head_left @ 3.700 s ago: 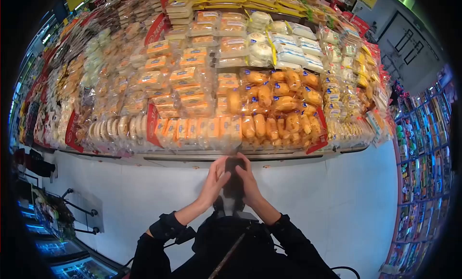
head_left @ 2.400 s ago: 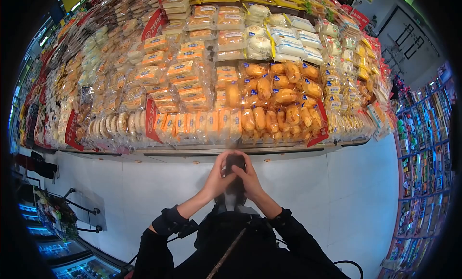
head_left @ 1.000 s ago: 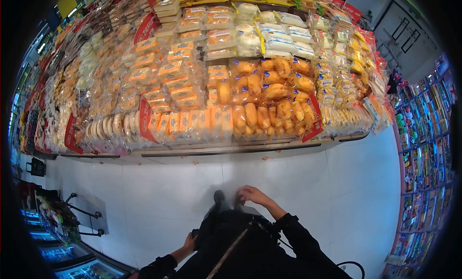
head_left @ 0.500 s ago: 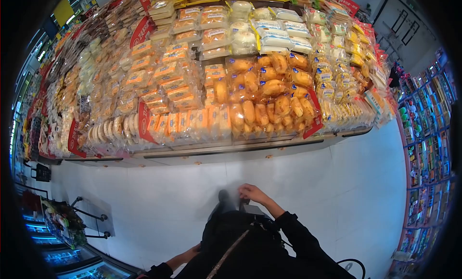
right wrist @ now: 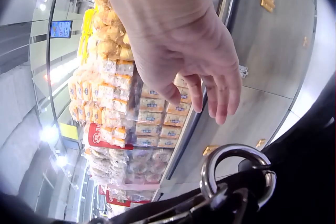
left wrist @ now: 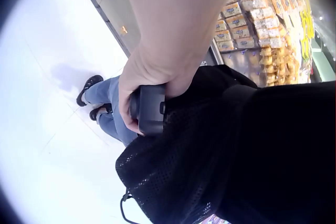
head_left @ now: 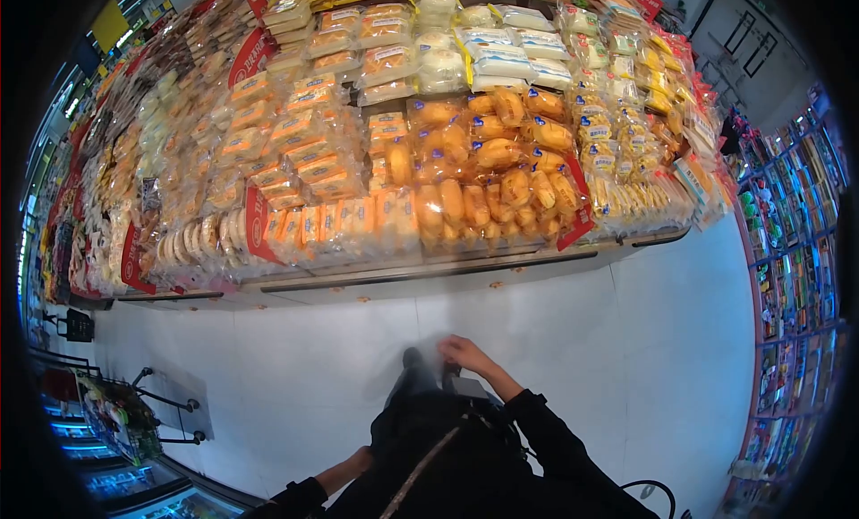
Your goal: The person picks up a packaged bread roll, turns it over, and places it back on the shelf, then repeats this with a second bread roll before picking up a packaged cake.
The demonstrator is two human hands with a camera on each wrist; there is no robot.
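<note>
My left hand (left wrist: 149,74) hangs low at the side of the body, its fingers curled round a black boxy device (left wrist: 152,109) with rounded corners. The black jacket (left wrist: 210,145) lies right against the device. In the head view only the wrist and the back of the left hand (head_left: 361,462) show; the jacket hides the fingers. My right hand (right wrist: 189,61) hovers in front of the waist with loosely bent fingers and nothing in them. Below it in the right wrist view is a metal ring (right wrist: 210,169) on a strap.
Ahead stands a long display counter (head_left: 376,285) heaped with packaged bread (head_left: 501,152) and wrapped cakes (head_left: 327,165). Red signs (head_left: 259,224) divide the rows. A cart (head_left: 121,412) stands at the left, and shelves (head_left: 796,250) line the right.
Both hands held the dark device together in front of the body. The left hand has since lowered it to the side, while the right hand let go and stayed before the waist.
</note>
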